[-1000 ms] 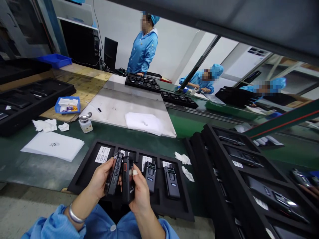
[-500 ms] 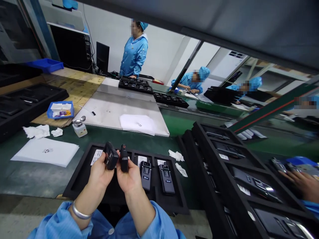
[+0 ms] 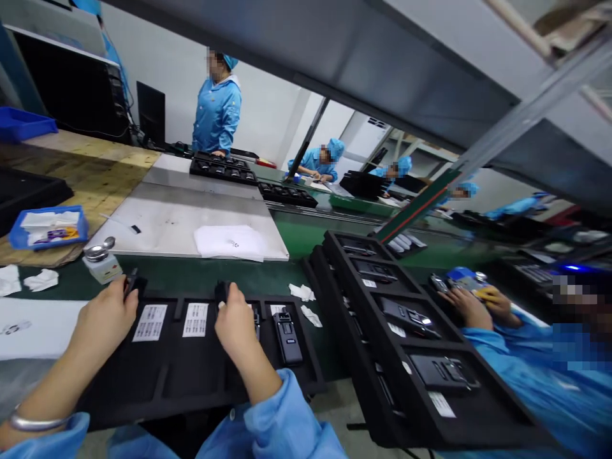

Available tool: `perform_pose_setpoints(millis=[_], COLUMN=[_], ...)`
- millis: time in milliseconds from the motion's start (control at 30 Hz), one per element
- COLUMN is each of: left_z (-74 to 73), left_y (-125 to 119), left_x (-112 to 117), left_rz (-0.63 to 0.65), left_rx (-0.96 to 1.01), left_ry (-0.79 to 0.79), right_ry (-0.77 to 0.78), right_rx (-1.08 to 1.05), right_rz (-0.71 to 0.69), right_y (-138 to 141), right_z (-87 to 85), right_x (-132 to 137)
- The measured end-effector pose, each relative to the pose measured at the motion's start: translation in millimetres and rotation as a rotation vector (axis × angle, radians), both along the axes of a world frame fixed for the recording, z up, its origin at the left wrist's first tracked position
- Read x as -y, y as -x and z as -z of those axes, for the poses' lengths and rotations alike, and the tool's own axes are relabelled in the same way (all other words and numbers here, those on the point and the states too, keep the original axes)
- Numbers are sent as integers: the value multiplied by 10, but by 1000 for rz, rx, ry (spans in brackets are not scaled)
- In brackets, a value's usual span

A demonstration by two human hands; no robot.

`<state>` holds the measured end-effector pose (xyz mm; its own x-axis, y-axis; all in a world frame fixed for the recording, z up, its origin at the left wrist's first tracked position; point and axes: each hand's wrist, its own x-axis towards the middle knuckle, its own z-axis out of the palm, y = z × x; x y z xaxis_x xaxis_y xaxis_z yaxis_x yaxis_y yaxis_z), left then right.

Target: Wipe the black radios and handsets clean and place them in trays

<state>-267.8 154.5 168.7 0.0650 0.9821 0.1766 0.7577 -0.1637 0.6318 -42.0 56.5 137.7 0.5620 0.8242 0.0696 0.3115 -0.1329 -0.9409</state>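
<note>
A black foam tray [image 3: 191,382] with slots lies in front of me on the green belt. My left hand [image 3: 106,320] is closed round a small black device [image 3: 130,281] above the tray's left end. My right hand [image 3: 235,325] is closed round another black device [image 3: 221,292] over the tray's middle slots. White labels [image 3: 196,319] lie in two open slots between my hands. One black device [image 3: 287,335] rests in the slot just right of my right hand.
A taller stack of black trays [image 3: 406,338] holding devices stands to the right. A co-worker's hands [image 3: 471,306] work beside it. A small white bottle [image 3: 101,262], tissues [image 3: 303,293], white sheets [image 3: 229,241] and a blue bin [image 3: 48,226] lie beyond. Other people stand farther along the belt.
My view has swung right. My hands have moved apart, each carrying its device: the left out over the tray's left end, the right over the middle slots.
</note>
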Motion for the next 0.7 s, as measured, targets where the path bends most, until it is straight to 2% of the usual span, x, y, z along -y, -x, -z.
perform_pose_setpoints(millis=[33,100,167,233,367,467,567,633,700], left_z=[42,145,257,360,480,450,337,266,228], left_y=[-22,-121,-235,-316,-344,-295,-312,-452,-730], left_x=[-10,7,36,45,-3,-15,104,291,549], left_rz=[48,82,105,129,153,148,113,133,239], left_rx=[-278,-575,-641,-614,-586,-600,-596,-575,-540], left_ry=[-81,-131,-134,-134,-126,-162,-251,-239,-145], right_ry=[87,231,305,317,282,203,177,261,401], right_rx=[186,480,660,751,750,669,634,628,625], right_rz=[-8,-73,-156,-216,-238,-197,-41,114,190], right_y=[64,241,419,545,551,261,-265,-631,-900], right_z=[-19,-25,6,54,67,-35,-103,-73,9], right_x=[-36,-112,-176,-219,-212,-19,377,676,923])
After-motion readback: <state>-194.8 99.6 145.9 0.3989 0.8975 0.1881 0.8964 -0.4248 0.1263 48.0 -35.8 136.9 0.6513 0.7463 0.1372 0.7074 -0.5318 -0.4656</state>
